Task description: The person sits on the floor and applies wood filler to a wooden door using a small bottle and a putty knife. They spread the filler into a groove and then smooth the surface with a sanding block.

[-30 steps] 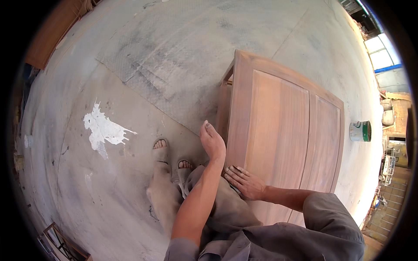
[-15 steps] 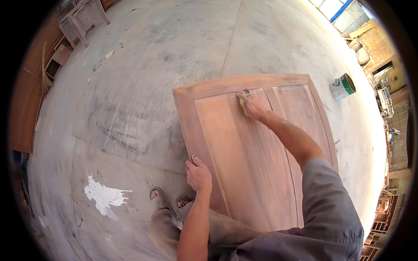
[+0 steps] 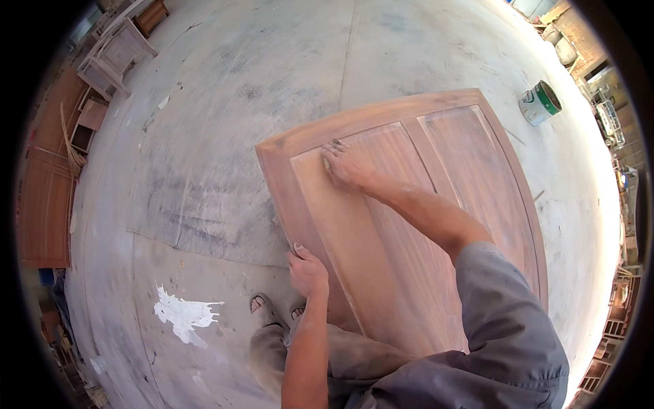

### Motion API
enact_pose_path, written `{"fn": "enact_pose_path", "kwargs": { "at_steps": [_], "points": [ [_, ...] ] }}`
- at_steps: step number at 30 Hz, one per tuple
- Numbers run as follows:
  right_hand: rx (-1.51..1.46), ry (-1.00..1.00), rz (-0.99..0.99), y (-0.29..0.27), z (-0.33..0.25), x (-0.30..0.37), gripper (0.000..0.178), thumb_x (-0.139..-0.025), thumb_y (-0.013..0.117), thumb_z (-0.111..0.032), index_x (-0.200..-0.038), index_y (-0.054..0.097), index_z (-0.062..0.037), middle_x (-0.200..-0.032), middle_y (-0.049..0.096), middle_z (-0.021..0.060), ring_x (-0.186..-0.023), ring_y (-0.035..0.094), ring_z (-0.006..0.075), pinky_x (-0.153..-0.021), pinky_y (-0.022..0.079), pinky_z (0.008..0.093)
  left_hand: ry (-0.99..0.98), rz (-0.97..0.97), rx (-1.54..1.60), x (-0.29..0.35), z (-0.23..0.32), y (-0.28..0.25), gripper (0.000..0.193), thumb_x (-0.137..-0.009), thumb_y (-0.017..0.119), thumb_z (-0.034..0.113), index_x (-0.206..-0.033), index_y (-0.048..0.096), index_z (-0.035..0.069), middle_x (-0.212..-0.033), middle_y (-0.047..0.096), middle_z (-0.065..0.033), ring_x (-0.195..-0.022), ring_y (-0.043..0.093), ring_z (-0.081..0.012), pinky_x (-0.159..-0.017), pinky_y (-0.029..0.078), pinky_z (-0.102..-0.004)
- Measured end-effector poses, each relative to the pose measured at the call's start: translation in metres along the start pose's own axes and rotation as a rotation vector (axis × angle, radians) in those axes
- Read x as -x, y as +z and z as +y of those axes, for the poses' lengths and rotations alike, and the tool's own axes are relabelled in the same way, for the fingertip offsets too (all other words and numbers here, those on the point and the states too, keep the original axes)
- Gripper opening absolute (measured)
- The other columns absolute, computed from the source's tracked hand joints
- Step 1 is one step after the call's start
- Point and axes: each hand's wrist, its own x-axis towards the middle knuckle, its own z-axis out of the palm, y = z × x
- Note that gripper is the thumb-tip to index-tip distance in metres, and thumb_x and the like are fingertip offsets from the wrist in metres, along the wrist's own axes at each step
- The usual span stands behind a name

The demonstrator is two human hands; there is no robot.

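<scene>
R hand (image 3: pixel 346 167) on wood panel (image 3: pixel 354 238), fingers bent; contents unclear.
L hand (image 3: pixel 308 274) half-curled at edge (image 3: pixel 276 185), prob. steadying; grip unclear.

Grey concrete floor (image 3: pixel 422 54): white-and-green cylindrical bucket (image 3: pixel 538 105) near right edge; irregular white splash (image 3: pixel 184 314) toward lower left corner; pale legged wooden furniture (image 3: pixel 117 60), upper left corner; reddish-brown wooden panel (image 3: pixel 46 215), left edge.

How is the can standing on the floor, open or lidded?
Open. The can has no lid over its top, and its dark inside shows.
</scene>
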Motion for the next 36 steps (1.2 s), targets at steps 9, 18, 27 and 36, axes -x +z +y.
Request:
{"fn": "enact_pose_path", "kwargs": {
  "at_steps": [9,18,27,36],
  "points": [
    [0.001,0.468,0.237,-0.017,0.104,0.131,0.047,-0.1,0.047,-0.015,-0.141,0.05,0.0085,-0.148,0.051,0.0272,-0.142,0.045,0.037,-0.12,0.035,0.0448,0.025,0.011,0.001,0.002,0.001,0.002,0.051,-0.108,0.035,0.046,-0.109,0.055,-0.001,-0.105,0.069,-0.028,-0.093,0.066,-0.0495,-0.08,0.051,-0.0594],
    [0.138,0.484,0.227,-0.019,0.106,0.115,0.05,-0.103,0.043,-0.016,-0.144,0.045,0.0125,-0.152,0.043,0.0317,-0.146,0.039,0.0414,-0.124,0.029,0.0455,0.019,-0.012,0.02,0.005,0.011,0.003,0.051,-0.108,0.035,0.046,-0.111,0.055,-0.001,-0.106,0.068,-0.0274,-0.097,0.065,-0.0489,-0.083,0.051,-0.0586],
    [0.103,0.416,0.141,-0.013,0.049,0.231,0.052,-0.103,0.046,-0.015,-0.148,0.039,0.0114,-0.154,0.039,0.0333,-0.148,0.033,0.0439,-0.124,0.028,0.0464,-0.002,0.008,0.022,0.004,0.004,0.001,0.052,-0.109,0.034,0.046,-0.112,0.057,-0.001,-0.103,0.069,-0.0268,-0.094,0.066,-0.0489,-0.08,0.051,-0.0588],
    [0.148,0.331,0.027,-0.017,0.035,0.247,0.055,-0.102,0.045,-0.014,-0.15,0.036,0.0118,-0.158,0.035,0.0311,-0.151,0.029,0.0415,-0.126,0.023,0.0471,0.017,0.04,0.043,0.0,0.002,-0.004,0.05,-0.109,0.035,0.043,-0.107,0.056,-0.002,-0.102,0.069,-0.0286,-0.091,0.066,-0.0505,-0.079,0.051,-0.0592]
  ]
}}
